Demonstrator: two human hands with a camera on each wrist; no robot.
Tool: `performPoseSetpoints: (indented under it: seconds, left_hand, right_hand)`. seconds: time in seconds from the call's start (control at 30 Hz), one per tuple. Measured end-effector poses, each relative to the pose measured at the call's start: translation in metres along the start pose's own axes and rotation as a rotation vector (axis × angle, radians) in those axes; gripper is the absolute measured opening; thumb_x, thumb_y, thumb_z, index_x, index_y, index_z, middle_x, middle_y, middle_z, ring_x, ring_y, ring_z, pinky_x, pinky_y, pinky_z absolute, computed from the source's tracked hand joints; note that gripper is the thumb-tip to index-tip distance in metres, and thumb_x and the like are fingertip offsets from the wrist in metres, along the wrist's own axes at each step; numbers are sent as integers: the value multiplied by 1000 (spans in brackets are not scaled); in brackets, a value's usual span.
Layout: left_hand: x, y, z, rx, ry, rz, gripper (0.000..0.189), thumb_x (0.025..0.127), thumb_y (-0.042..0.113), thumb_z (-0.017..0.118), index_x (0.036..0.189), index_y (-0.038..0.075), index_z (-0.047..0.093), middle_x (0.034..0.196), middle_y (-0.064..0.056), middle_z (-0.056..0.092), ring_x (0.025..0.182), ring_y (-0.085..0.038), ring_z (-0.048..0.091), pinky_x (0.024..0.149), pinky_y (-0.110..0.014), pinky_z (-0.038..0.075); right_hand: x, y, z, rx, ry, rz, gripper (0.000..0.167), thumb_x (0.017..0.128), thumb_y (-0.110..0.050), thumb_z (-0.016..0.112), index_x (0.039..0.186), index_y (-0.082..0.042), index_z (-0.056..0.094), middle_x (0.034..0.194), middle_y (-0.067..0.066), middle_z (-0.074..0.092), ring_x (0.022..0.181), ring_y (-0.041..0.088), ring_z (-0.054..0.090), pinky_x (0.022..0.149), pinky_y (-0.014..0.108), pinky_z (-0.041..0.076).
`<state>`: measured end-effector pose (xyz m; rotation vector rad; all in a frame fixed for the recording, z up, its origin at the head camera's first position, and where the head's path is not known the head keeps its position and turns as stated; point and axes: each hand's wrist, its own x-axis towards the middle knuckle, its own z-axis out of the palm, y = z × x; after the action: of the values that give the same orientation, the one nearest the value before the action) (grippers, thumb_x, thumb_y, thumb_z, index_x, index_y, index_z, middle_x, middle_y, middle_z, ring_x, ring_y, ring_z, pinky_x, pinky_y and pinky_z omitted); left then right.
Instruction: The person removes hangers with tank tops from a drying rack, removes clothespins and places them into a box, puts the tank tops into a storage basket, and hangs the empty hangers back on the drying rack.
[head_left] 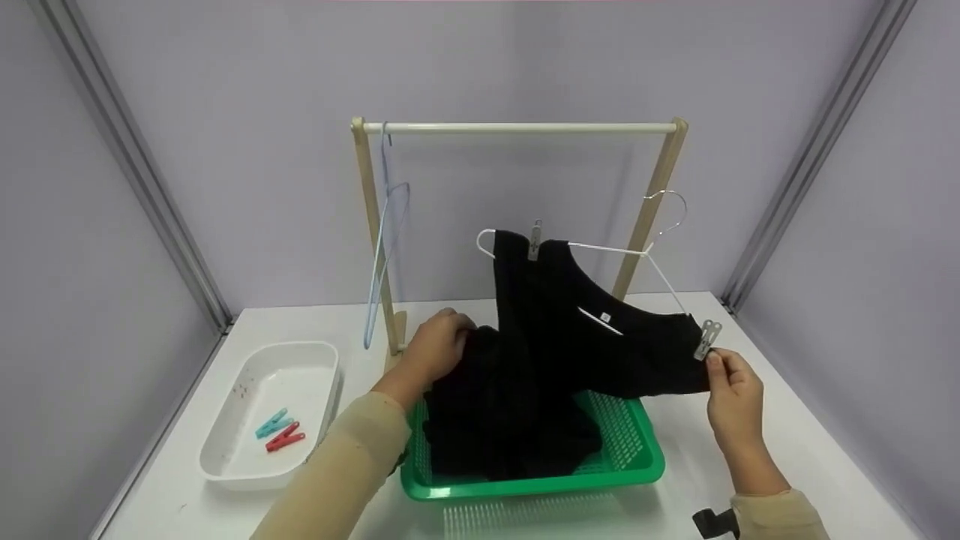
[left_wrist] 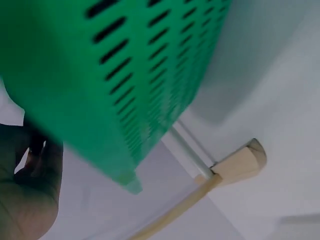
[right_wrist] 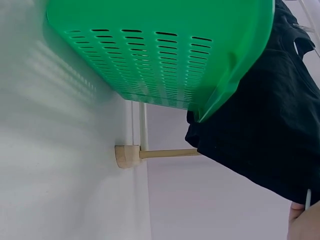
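Observation:
A black sleeveless top (head_left: 570, 330) hangs on a white wire hanger (head_left: 615, 248), tilted over the green basket. One grey clothespin (head_left: 535, 241) sits on its left shoulder, another grey clothespin (head_left: 706, 340) on the right one. My right hand (head_left: 739, 397) pinches the top's edge just below that right clothespin. At the left, my left hand (head_left: 435, 349) grips bunched black fabric above the basket rim; its fingertips are partly hidden. In the left wrist view the left hand (left_wrist: 30, 185) is dark beside the basket. The right wrist view catches only part of the right hand (right_wrist: 305, 222).
More black cloth (head_left: 517, 450) lies in the green basket (head_left: 637, 450). Behind stands a drying rack (head_left: 517, 128) with a blue hanger (head_left: 379, 247) at its left end. A white tray (head_left: 334, 367) holds a blue clothespin (head_left: 274, 424) and a red clothespin (head_left: 285, 437).

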<state>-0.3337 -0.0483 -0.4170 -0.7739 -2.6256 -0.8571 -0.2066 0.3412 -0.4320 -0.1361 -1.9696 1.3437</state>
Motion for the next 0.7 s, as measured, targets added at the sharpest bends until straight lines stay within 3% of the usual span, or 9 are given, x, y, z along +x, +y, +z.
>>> performPoseSetpoints:
  seconds: [0.1, 0.2, 0.27, 0.4, 0.57, 0.7]
  left_hand:
    - [-1, 8, -8, -56, 80, 60, 16, 99, 2, 57, 104, 4, 72, 102, -9, 66, 99, -25, 66, 89, -39, 54]
    - [-3, 12, -12, -77, 78, 109, 16, 96, 1, 59, 101, 4, 74, 100, -8, 67, 97, -24, 66, 87, -38, 55]
    - [-5, 12, -12, -57, 11, 134, 17, 95, 1, 60, 101, 4, 75, 99, -8, 68, 96, -23, 66, 86, -37, 55]
    - [-13, 9, -5, 6, -213, 161, 18, 94, 1, 61, 104, 2, 76, 104, -10, 72, 101, -25, 68, 89, -38, 56]
    - [-22, 11, 7, 65, -461, 54, 22, 99, 6, 58, 115, 3, 74, 118, -11, 71, 115, -27, 64, 97, -41, 53]
    - [-27, 13, 12, 97, -560, -23, 28, 100, 8, 56, 124, 6, 70, 126, -10, 68, 119, -27, 62, 101, -43, 50]
  right_hand:
    - [-3, -12, -1, 24, 0, -30, 22, 104, -2, 49, 105, 16, 61, 86, -10, 63, 81, 2, 56, 72, 11, 45]
    - [-4, -17, -1, 32, -8, -40, 23, 104, -2, 49, 105, 17, 61, 86, -10, 63, 81, 2, 56, 72, 10, 45]
    - [-4, -16, -2, 27, -9, -42, 23, 104, -2, 49, 105, 17, 61, 87, -11, 63, 82, 1, 56, 73, 10, 45]
    - [-3, -9, -2, 12, -10, -24, 23, 105, -5, 49, 107, 14, 62, 88, -11, 62, 83, 2, 57, 74, 10, 46]
    - [4, 14, -2, 2, -31, -18, 24, 106, -10, 50, 108, 9, 64, 91, -8, 64, 84, 5, 59, 74, 12, 47]
    - [5, 14, -1, -6, -45, -11, 24, 105, -9, 50, 109, 9, 65, 91, -10, 64, 84, 3, 59, 75, 12, 47]
